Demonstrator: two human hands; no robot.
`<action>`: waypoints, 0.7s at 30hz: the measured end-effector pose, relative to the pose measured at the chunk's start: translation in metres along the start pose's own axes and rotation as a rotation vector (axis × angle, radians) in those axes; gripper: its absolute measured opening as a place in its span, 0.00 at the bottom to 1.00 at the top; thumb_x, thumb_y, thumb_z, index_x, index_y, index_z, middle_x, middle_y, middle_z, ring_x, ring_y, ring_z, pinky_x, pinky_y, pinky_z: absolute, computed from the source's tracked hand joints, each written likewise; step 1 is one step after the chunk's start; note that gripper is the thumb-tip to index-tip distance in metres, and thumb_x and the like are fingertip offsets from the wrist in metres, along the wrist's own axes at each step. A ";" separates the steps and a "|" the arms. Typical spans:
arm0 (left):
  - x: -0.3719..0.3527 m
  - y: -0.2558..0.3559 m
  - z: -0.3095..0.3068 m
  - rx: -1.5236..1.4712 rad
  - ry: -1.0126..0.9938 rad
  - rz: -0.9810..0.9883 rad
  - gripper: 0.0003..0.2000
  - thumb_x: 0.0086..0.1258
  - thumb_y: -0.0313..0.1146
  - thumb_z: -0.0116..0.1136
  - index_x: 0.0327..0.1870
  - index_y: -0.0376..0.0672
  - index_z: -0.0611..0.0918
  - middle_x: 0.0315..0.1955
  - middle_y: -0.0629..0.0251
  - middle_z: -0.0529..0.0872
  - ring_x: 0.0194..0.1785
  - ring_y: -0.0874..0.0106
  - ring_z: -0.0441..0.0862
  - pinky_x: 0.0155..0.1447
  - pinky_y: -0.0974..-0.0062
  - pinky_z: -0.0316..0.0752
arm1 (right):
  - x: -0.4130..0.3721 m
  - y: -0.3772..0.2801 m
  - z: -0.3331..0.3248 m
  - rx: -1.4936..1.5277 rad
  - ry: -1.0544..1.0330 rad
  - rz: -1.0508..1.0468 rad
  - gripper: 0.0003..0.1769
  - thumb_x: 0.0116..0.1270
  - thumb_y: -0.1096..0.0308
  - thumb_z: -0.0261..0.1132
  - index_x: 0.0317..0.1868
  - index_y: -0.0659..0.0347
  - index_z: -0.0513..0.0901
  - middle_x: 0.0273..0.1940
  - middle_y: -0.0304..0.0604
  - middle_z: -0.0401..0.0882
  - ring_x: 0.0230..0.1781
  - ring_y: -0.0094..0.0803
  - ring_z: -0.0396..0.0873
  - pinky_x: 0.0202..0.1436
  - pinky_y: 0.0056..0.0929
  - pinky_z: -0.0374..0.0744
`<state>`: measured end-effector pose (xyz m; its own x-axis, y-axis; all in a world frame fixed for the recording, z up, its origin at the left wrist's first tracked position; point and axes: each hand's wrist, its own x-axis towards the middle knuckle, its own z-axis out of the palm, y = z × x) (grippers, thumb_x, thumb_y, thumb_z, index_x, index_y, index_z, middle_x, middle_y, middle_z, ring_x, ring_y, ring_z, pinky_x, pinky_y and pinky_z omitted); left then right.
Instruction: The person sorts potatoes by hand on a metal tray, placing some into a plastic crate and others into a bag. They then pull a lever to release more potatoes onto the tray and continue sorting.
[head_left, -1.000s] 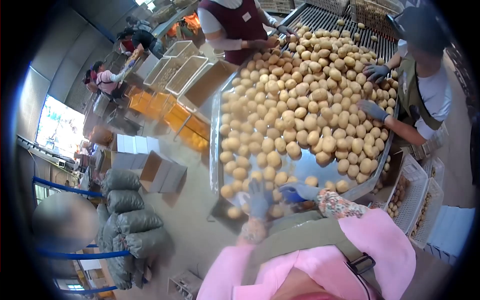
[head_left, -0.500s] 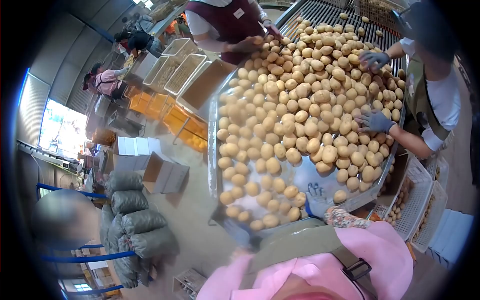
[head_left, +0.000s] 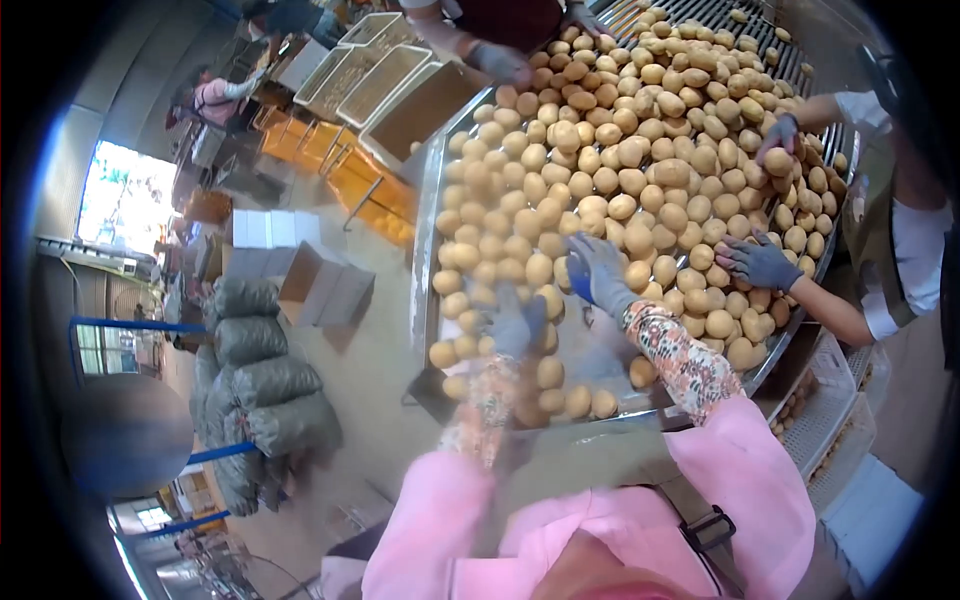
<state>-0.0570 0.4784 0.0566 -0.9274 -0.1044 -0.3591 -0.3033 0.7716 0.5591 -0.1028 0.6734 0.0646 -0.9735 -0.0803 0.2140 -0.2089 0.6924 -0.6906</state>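
A metal sorting table (head_left: 425, 290) bears a heap of potatoes (head_left: 670, 175), densest toward the back and right. My right hand (head_left: 600, 272), in a grey and blue glove, reaches in among the potatoes with its fingers stretched forward over them. My left hand (head_left: 512, 325), gloved alike, is over the near left part of the table, with potatoes on both sides of it. Motion smears its fingers. Several potatoes (head_left: 577, 402) lie along the near edge, close to my body. Bare metal shows between my two forearms.
At the right, a co-worker's gloved hand (head_left: 762, 262) rests on potatoes. Another person's glove (head_left: 500, 65) is at the far left corner. White crates (head_left: 385, 85), an open carton (head_left: 325, 290) and stacked sacks (head_left: 275, 390) stand left; more crates (head_left: 825, 390) stand right.
Both my hands have moved forward over the table, the right from the near edge into the heap, the left from beside the near left corner. The co-worker's upper hand at right now grasps a potato.
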 end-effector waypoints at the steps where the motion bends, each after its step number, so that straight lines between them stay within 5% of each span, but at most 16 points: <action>1: -0.011 -0.004 0.008 -0.010 0.008 -0.013 0.42 0.65 0.66 0.49 0.78 0.60 0.51 0.77 0.52 0.48 0.76 0.35 0.44 0.70 0.29 0.41 | -0.008 0.011 -0.001 -0.206 -0.145 -0.068 0.29 0.60 0.62 0.64 0.64 0.51 0.73 0.67 0.49 0.66 0.69 0.46 0.63 0.71 0.52 0.59; 3: -0.043 -0.023 0.021 0.531 0.219 0.402 0.39 0.65 0.53 0.57 0.76 0.52 0.59 0.73 0.42 0.53 0.73 0.34 0.52 0.59 0.28 0.60 | -0.029 0.011 0.000 -0.456 -0.385 -0.182 0.35 0.60 0.60 0.64 0.70 0.50 0.68 0.75 0.50 0.54 0.76 0.50 0.52 0.74 0.59 0.52; 6: -0.078 -0.033 0.031 0.523 -0.013 0.197 0.38 0.65 0.50 0.59 0.75 0.51 0.61 0.75 0.46 0.52 0.74 0.34 0.48 0.67 0.28 0.49 | -0.082 -0.009 0.031 -0.443 -0.494 -0.083 0.38 0.63 0.61 0.60 0.74 0.53 0.60 0.76 0.52 0.49 0.77 0.57 0.45 0.76 0.63 0.45; 11: -0.115 -0.104 0.045 0.493 -0.004 0.338 0.35 0.66 0.52 0.57 0.74 0.51 0.63 0.76 0.50 0.49 0.74 0.37 0.49 0.72 0.32 0.42 | -0.162 -0.040 0.085 -0.380 -0.606 -0.203 0.33 0.69 0.60 0.54 0.74 0.54 0.59 0.75 0.54 0.53 0.78 0.57 0.43 0.75 0.66 0.45; 15: -0.138 -0.094 0.014 0.421 -0.013 0.350 0.34 0.68 0.51 0.54 0.73 0.50 0.64 0.76 0.49 0.51 0.75 0.40 0.51 0.72 0.35 0.44 | -0.182 -0.058 0.048 -0.154 -0.537 -0.155 0.28 0.71 0.63 0.53 0.72 0.52 0.65 0.73 0.53 0.57 0.77 0.56 0.47 0.75 0.61 0.49; 17: -0.148 -0.100 -0.002 0.431 -0.011 0.306 0.33 0.69 0.52 0.53 0.73 0.50 0.64 0.75 0.48 0.55 0.75 0.41 0.52 0.72 0.36 0.44 | -0.188 -0.020 0.028 0.226 -0.703 -0.178 0.27 0.71 0.63 0.55 0.70 0.51 0.68 0.72 0.53 0.59 0.76 0.56 0.51 0.76 0.53 0.53; 19: -0.158 -0.110 -0.007 0.478 0.032 0.224 0.33 0.71 0.55 0.48 0.73 0.47 0.63 0.70 0.46 0.64 0.72 0.42 0.57 0.74 0.42 0.46 | -0.189 -0.008 -0.005 0.017 -0.634 -0.161 0.25 0.70 0.69 0.53 0.68 0.50 0.71 0.74 0.52 0.58 0.74 0.49 0.59 0.75 0.41 0.60; 21: -0.157 -0.144 -0.002 0.340 0.074 0.124 0.33 0.72 0.54 0.47 0.73 0.46 0.63 0.70 0.45 0.64 0.72 0.42 0.58 0.74 0.43 0.46 | -0.186 -0.011 -0.047 0.027 -0.629 -0.082 0.24 0.71 0.65 0.54 0.67 0.44 0.74 0.74 0.54 0.55 0.75 0.51 0.56 0.75 0.45 0.59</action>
<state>0.1319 0.3827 0.0344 -0.9696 -0.0327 -0.2424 -0.1094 0.9443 0.3104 0.0846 0.7141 0.0653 -0.8207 -0.5442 -0.1740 -0.2797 0.6483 -0.7081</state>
